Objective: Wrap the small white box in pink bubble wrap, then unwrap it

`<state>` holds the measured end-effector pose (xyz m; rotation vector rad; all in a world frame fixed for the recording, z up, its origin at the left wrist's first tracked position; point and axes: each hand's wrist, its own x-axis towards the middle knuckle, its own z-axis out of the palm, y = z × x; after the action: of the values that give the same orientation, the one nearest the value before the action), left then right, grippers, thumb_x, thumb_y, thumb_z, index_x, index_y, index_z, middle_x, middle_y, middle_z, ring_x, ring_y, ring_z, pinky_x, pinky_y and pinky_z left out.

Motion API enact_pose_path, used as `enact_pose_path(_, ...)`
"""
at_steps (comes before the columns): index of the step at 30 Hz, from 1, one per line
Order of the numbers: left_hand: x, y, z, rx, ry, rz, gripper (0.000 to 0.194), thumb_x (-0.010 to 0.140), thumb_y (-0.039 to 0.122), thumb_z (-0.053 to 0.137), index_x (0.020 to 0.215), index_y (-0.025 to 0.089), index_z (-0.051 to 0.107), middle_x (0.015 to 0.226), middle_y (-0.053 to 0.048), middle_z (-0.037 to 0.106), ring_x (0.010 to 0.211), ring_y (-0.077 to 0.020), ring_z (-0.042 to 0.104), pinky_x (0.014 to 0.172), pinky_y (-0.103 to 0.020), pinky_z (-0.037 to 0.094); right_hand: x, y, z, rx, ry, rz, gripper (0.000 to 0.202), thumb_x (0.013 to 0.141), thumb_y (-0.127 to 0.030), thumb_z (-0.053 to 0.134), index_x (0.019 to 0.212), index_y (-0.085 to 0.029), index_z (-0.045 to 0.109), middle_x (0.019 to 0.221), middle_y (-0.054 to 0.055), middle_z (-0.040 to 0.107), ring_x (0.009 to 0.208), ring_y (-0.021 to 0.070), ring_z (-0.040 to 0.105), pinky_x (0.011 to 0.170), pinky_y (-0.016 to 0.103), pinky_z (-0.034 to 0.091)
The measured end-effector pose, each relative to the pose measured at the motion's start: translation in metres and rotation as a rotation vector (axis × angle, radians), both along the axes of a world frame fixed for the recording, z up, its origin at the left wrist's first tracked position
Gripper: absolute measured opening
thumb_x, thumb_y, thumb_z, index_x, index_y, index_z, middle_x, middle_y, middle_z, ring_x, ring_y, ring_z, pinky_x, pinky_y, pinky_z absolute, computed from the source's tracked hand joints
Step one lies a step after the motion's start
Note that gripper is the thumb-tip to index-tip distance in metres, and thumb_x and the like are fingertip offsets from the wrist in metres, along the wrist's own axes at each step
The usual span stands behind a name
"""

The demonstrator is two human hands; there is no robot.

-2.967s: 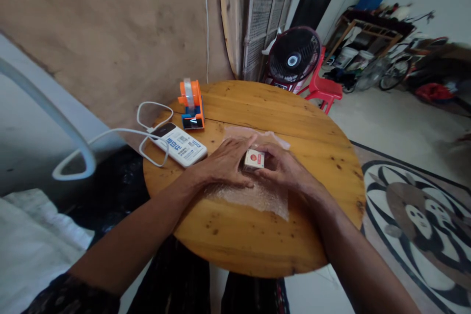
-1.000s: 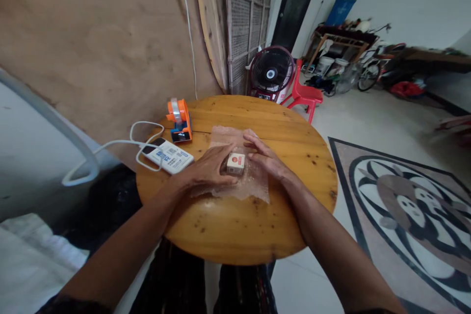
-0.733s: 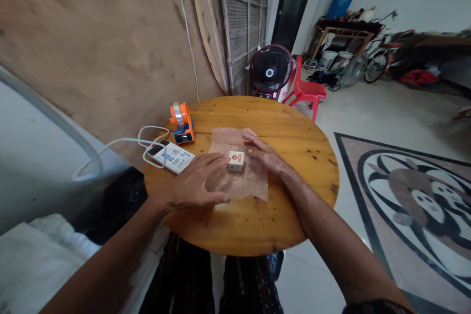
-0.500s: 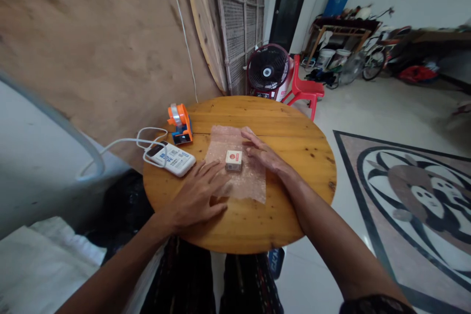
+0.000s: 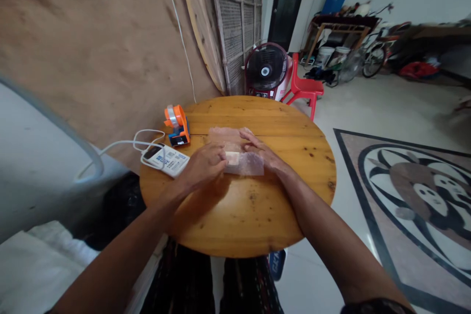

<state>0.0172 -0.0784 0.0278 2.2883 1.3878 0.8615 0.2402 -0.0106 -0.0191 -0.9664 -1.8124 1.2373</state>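
A sheet of bubble wrap [image 5: 252,164] lies on the round wooden table [image 5: 253,216], its near part folded up over a small box [image 5: 232,158]. The box shows pale through the film. My left hand [image 5: 204,164] is closed at the box's left side, thumb and fingers pinching the folded wrap; some fingers are hidden. To the right of the box, my right hand [image 5: 262,151] rests on the sheet with its fingers stretched out, holding nothing.
An orange and blue tape dispenser [image 5: 177,125] stands at the table's left edge. Near it lies a white power bank [image 5: 167,159] with a looped white cable. Beyond the table are a fan [image 5: 265,71] and a red chair [image 5: 307,86].
My left hand has risen from lying flat and moved forward, closing on the wrap. The near part of the sheet has come up over the box. My right hand stays nearly still.
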Motion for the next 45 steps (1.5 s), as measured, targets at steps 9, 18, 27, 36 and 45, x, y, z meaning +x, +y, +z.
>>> enact_pose_path(9,0.008,0.023,-0.010,-0.224,-0.085,0.080,0.021,0.075,0.037,0.056,0.071,0.017,0.061,0.066,0.002,0.060,0.063,-0.0143,0.054,0.059,-0.025,0.040,-0.001,0.005,-0.003,-0.054,0.056,0.011,0.058,0.089,-0.046,0.051,0.143,-0.027,0.043,0.145,0.008,0.048,0.130,0.0253,0.047,0.111,0.047,0.033)
enact_pose_path(18,0.009,0.015,-0.016,-0.286,-0.200,0.087,0.021,0.075,0.037,0.059,0.070,0.016,0.061,0.063,0.002,0.054,0.059,-0.0121,0.046,0.053,-0.022,0.033,0.000,0.001,0.005,-0.092,0.059,-0.038,0.034,0.088,-0.048,0.052,0.108,-0.022,0.063,0.114,0.007,0.066,0.106,0.0219,0.061,0.102,0.041,0.042)
enact_pose_path(27,0.014,-0.005,-0.008,-0.425,-0.273,0.018,0.017,0.075,0.032,0.059,0.072,0.015,0.060,0.066,0.002,0.056,0.059,-0.0116,0.048,0.054,-0.022,0.034,0.010,-0.016,0.027,-0.119,0.019,0.116,0.047,0.089,-0.059,0.048,0.094,-0.017,0.070,0.098,0.007,0.071,0.097,0.0227,0.064,0.096,0.041,0.044)
enact_pose_path(36,0.016,-0.004,-0.007,-0.429,-0.287,0.074,0.017,0.072,0.032,0.061,0.069,0.015,0.060,0.063,0.002,0.054,0.057,-0.0107,0.045,0.052,-0.021,0.032,0.006,-0.019,0.030,-0.175,-0.088,0.258,0.040,0.069,-0.035,0.078,0.105,-0.020,0.067,0.111,0.005,0.067,0.106,0.0220,0.061,0.096,0.039,0.044)
enact_pose_path(45,0.014,-0.005,-0.009,-0.514,-0.386,0.120,0.024,0.069,0.039,0.061,0.068,0.016,0.057,0.061,0.003,0.050,0.054,-0.0094,0.042,0.051,-0.021,0.030,-0.001,-0.024,0.026,-0.207,-0.099,0.218,0.024,0.073,-0.032,0.070,0.092,-0.016,0.068,0.085,0.001,0.067,0.074,0.0127,0.058,0.067,0.026,0.044)
